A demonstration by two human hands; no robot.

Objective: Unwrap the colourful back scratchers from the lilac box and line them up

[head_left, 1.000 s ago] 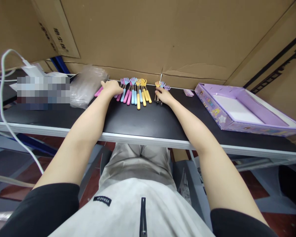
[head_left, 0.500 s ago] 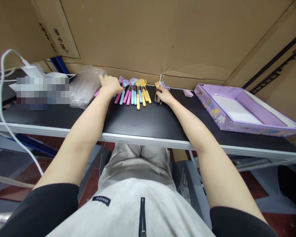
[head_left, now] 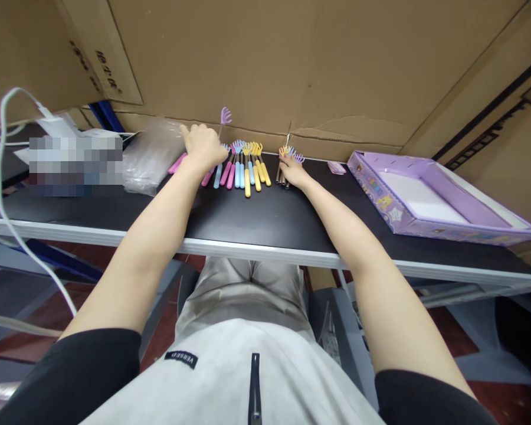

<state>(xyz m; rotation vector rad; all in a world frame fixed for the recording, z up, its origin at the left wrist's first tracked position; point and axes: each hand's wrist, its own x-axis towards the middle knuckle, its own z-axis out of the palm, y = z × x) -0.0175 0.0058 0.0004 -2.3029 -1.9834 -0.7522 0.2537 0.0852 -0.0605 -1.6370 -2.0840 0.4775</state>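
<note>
My left hand [head_left: 203, 144] is closed around a back scratcher with a purple claw head [head_left: 225, 115], which stands up above the table; its lower part is hidden behind the hand. Just to the right lies a row of back scratchers [head_left: 248, 182] with pink, blue and yellow handles, claws pointing away from me. Farther right my right hand [head_left: 295, 172] has its fingers on a small bunch of back scratchers [head_left: 279, 171] with bare metal shafts and yellow, blue and purple claws. A pink handle [head_left: 177, 163] pokes out left of my left hand.
A clear plastic bag [head_left: 148, 156] lies at the left, near a blurred-out pile and a white cable [head_left: 2, 159]. An open purple box [head_left: 402, 221] sits at the right, with small pink cards [head_left: 336, 167] beside it. Cardboard [head_left: 248, 65] walls the table's back edge.
My left hand has moved slightly right and now has the purple-clawed back scratcher lifted from the row's left end. My right hand remains at the metal-shafted bunch, its fingers shifted slightly.
</note>
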